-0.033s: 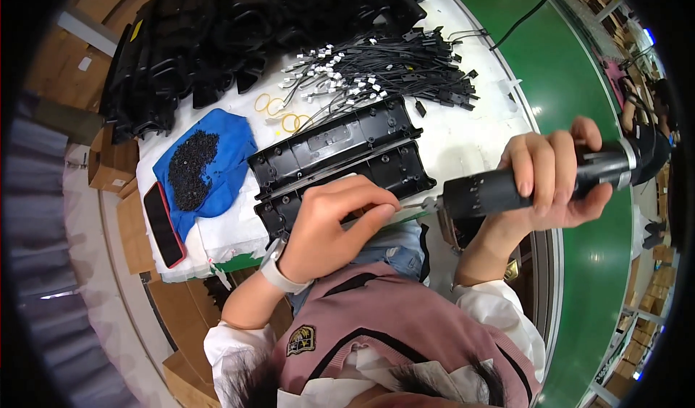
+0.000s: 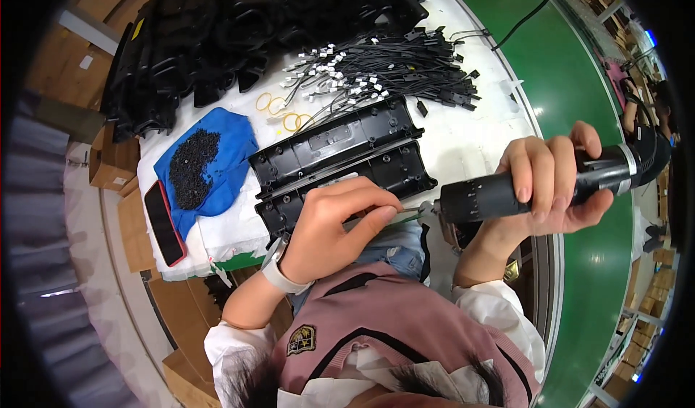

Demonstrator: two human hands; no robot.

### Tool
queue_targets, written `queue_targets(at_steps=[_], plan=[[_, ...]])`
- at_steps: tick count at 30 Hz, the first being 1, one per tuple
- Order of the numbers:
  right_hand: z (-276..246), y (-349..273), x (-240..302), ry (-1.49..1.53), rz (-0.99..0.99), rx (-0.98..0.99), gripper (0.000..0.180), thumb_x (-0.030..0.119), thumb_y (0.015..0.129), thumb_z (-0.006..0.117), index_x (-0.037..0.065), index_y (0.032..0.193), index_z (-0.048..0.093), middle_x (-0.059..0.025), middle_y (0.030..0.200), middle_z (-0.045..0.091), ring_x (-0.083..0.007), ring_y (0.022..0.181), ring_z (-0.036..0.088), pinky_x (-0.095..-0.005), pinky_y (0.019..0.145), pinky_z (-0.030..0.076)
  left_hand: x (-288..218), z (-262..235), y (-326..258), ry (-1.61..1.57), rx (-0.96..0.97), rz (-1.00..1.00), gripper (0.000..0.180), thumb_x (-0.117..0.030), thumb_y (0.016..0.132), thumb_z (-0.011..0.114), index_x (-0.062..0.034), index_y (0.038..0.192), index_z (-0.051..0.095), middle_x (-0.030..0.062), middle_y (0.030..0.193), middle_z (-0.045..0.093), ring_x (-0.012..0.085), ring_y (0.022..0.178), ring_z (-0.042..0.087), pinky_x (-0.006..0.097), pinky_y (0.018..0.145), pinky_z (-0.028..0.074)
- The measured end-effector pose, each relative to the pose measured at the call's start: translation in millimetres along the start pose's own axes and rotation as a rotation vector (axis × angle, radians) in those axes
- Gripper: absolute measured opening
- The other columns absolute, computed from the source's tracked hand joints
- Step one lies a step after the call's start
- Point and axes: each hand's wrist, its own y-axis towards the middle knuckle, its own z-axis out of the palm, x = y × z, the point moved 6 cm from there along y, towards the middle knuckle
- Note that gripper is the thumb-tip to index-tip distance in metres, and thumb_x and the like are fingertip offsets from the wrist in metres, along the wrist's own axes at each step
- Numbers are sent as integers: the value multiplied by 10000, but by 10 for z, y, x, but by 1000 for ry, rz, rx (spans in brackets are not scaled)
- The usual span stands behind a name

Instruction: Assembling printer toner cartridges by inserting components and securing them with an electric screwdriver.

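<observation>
- Toward the right, the right hand (image 2: 554,180) is wrapped around a black power screwdriver (image 2: 474,199), its nose pointing left; the palm and the far side of the grip are out of sight
- At its rear, the power screwdriver runs into a dark shape near the rim of the view, and where one ends is hard to make out
- From the nose, a thin bit (image 2: 411,212) reaches to the left hand (image 2: 337,220), whose thumb and forefinger are pressed together at the bit's far end; they cover that end, so I cannot tell whether anything small is pinched there
- Behind the left hand, two long black shells (image 2: 340,136) lie side by side on the white tabletop (image 2: 463,144), open sides up; the hand hides part of the nearer one
- To the left, a blue cloth (image 2: 239,129) bears a heap of small black pieces (image 2: 192,169), too small to tell one from another
- Beside the cloth lies a red-edged phone (image 2: 166,223), its screen dark
- Beyond the shells, black cables (image 2: 405,68) with white connectors lie tangled, their lower layers hidden
- Farther back, black mouldings (image 2: 232,31) crowd together, cut off by the upper edge, their outlines merging
</observation>
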Motion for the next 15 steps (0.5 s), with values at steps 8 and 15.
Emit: queue_targets(at_steps=[8,15], plan=[[-73,-154,-96,-53,64,166,470,390,918,594,79,1230,430,2,699,573,-107,492,562,-303,564,490,121,-43,-107,-23,-8,-36,93,8,800,661,11,890,681,115,788,638,242,684,620,297,613,489],[12,-220,-131,-164,77,147,433,398,899,631,122,1155,419,22,671,579,-102,467,560,-285,539,495,176,-9,-105,24,-10,-21,137,50,765,678,27,899,693,108,806,654,171,673,613,256,612,488]])
